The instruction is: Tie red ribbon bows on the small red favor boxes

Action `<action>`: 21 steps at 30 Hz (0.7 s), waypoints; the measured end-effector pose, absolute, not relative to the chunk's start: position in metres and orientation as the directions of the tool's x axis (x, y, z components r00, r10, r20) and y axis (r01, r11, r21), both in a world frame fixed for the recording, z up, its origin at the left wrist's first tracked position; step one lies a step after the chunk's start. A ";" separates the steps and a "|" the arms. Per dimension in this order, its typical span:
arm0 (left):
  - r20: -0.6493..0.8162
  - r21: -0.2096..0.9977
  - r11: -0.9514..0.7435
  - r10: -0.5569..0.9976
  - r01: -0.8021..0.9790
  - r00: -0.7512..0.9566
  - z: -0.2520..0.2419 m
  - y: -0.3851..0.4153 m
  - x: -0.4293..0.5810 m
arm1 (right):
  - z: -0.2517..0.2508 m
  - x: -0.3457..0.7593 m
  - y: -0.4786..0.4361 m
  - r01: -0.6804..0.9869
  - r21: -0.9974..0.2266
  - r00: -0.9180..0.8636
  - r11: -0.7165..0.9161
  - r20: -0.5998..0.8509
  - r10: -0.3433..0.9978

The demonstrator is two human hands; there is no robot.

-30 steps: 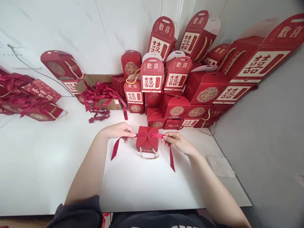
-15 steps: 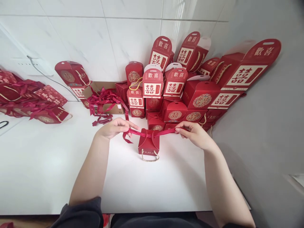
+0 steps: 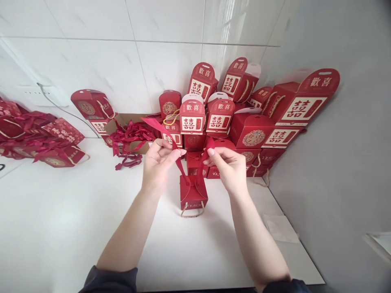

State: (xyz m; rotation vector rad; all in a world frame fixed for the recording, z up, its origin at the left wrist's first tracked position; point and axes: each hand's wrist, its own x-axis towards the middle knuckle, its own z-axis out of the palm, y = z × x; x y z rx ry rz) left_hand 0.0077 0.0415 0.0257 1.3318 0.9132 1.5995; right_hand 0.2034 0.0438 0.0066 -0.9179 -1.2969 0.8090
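Observation:
A small red gift box (image 3: 193, 198) stands on the white table, its gold rope handle (image 3: 192, 215) hanging at the near side. A dark red ribbon (image 3: 182, 167) threads through the top of the box, and its two ends rise in a V. My left hand (image 3: 160, 160) pinches the left end, with a loose tail sticking up past the fingers to the upper left. Pinched in my right hand (image 3: 227, 165) is the other end of the ribbon. Both hands are above the box, close together and not touching it.
Behind the hands, several red boxes (image 3: 255, 132) are stacked against the tiled wall. An open cardboard box (image 3: 122, 112) holds a tangle of ribbons, with loose ribbon (image 3: 128, 162) in front. Ribbon-tied boxes (image 3: 58, 156) crowd the far left. A grey wall (image 3: 342, 175) bounds the right.
Both hands have moved inward and up, lifting the ribbon ends from stretched sideways into a V. The view has tilted slightly; the small box stays in place.

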 end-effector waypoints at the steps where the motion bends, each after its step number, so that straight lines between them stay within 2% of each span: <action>1: 0.374 0.907 -0.389 0.920 -0.160 -0.120 0.026 0.038 0.014 | 0.006 0.199 0.042 0.003 -0.908 0.086 0.418 0.417 0.905; 3: 0.341 0.920 -0.353 0.935 -0.172 -0.096 0.027 0.033 0.022 | 0.007 0.192 0.039 -0.006 -0.911 0.046 0.413 0.412 0.910; 5: 0.286 0.946 -0.281 0.958 -0.160 0.008 0.026 0.029 0.026 | 0.008 0.190 0.036 -0.005 -0.906 0.044 0.423 0.423 0.905; 9: 0.175 0.985 -0.171 0.973 -0.040 0.148 0.016 0.028 0.032 | 0.008 0.194 0.035 0.020 -0.902 0.096 0.432 0.432 0.897; 12: 0.171 0.984 -0.178 0.969 0.024 0.176 0.007 0.028 0.039 | 0.006 0.197 0.035 0.023 -0.905 0.127 0.425 0.425 0.896; 17: 0.143 0.988 -0.129 0.972 -0.086 0.189 0.001 0.027 0.045 | 0.009 0.196 0.035 0.017 -0.906 0.120 0.423 0.422 0.899; 21: 0.133 0.991 -0.127 0.981 -0.051 0.138 0.001 0.027 0.045 | 0.012 0.193 0.033 0.043 -0.908 0.071 0.418 0.420 0.905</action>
